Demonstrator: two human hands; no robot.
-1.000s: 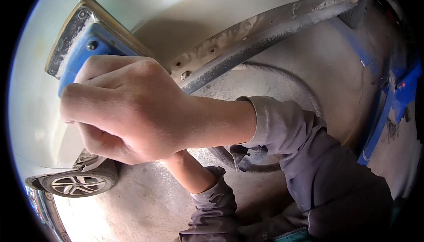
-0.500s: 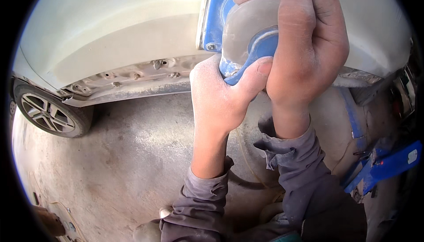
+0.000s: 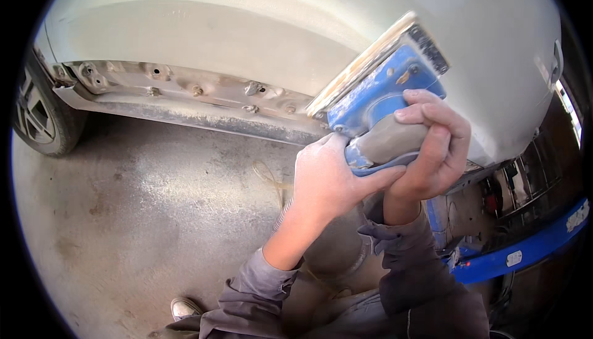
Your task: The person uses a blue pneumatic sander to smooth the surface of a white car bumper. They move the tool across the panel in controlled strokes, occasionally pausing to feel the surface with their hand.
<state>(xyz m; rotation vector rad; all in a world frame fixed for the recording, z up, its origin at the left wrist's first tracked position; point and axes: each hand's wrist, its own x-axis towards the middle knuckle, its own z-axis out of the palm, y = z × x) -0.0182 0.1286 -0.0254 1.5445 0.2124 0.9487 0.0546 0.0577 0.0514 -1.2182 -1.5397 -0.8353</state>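
Both my hands hold a blue and grey power sander with a rectangular pad, tilted with its upper end to the right. My left hand grips the lower end of its body, thumb stretched along the underside. My right hand wraps its fingers round the grey grip from the right. Pale dust coats my fingers. The pad faces the pale car body panel; whether it touches the panel, I cannot tell.
Below the panel runs a bare metal sill with holes and clips. A car wheel stands at the left. A ribbed hose trails near the floor. At the lower right is a blue metal beam. My shoe shows below.
The sander has turned clockwise from nearly upright to a slant and sits lower in view. Both hands keep their hold on it. My view has shifted rightward along the car.
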